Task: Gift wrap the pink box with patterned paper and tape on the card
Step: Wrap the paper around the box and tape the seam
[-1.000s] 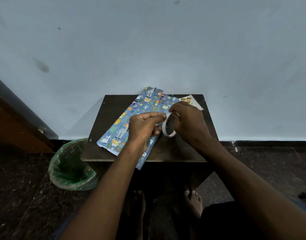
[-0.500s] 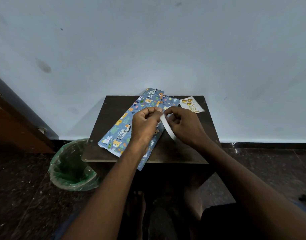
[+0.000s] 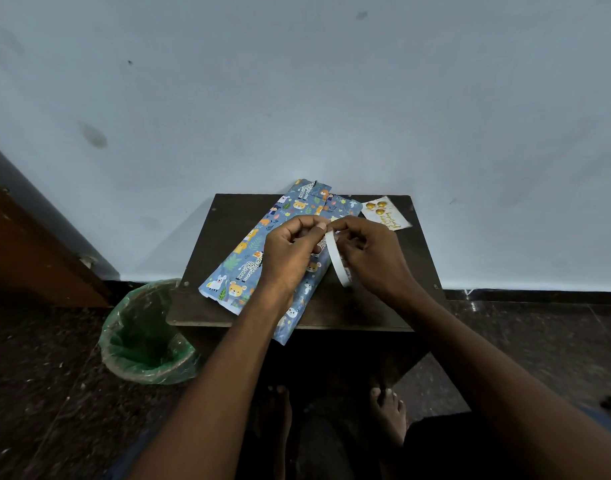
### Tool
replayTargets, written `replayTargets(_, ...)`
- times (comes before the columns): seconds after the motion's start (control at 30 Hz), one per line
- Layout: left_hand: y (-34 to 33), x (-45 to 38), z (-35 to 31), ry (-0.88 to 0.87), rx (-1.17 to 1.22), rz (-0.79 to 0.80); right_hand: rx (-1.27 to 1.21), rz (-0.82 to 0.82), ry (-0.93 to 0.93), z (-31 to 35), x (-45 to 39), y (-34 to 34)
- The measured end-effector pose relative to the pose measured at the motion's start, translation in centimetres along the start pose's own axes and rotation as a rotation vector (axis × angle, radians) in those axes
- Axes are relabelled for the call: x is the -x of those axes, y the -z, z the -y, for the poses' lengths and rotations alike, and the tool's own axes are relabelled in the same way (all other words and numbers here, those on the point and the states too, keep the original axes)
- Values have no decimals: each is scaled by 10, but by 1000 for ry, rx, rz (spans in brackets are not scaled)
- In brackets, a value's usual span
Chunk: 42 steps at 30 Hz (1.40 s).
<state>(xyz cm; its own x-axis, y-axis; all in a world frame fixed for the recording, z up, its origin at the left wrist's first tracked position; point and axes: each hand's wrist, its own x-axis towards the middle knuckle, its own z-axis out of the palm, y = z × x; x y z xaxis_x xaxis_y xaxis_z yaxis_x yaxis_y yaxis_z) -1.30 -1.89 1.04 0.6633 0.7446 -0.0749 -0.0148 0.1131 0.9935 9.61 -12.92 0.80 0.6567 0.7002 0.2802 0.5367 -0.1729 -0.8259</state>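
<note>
Blue animal-patterned paper (image 3: 248, 258) lies folded diagonally across a small dark table (image 3: 394, 299), its near end hanging over the front edge. The pink box is hidden, perhaps under the paper. A white tape roll (image 3: 338, 259) is held edge-on above the paper. My right hand (image 3: 369, 258) grips the roll. My left hand (image 3: 290, 251) pinches at the roll's top rim with thumb and finger. A small white card (image 3: 385, 213) with gold balloons rests at the table's far right corner.
A bin lined with a green bag (image 3: 144, 337) stands on the floor left of the table. A pale wall (image 3: 297, 98) rises right behind the table. Brown wooden furniture (image 3: 27, 251) is at the left. Bare feet (image 3: 387, 410) show under the table.
The tape roll has turned from nearly face-on to edge-on. Both hands rose slightly toward the far end of the paper, and my left fingers closed on the roll's top rim.
</note>
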Motion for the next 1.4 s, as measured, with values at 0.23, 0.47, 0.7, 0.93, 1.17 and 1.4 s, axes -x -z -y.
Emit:
replayTargets(0.23, 3, -2, 1, 78, 5, 58, 7, -18, -14, -4, -3, 0)
replayTargets(0.47, 3, -5, 1, 180, 146, 62, -47, -6, -2, -4, -3, 0)
replayTargets(0.7, 5, -7, 2, 163, 217, 87, -208, 61, -2, 0, -2, 7)
replayTargets(0.93, 6, -8, 4, -54, 80, 51, -295, 91, -72, 3, 0, 13)
replayTargets(1.17, 4, -8, 7, -224, -37, -11, -83, 43, -57, -5, -6, 5)
replayTargets(1.4, -2, -4, 0, -100, 121, -16, 120, -19, -70, -11, -5, 1)
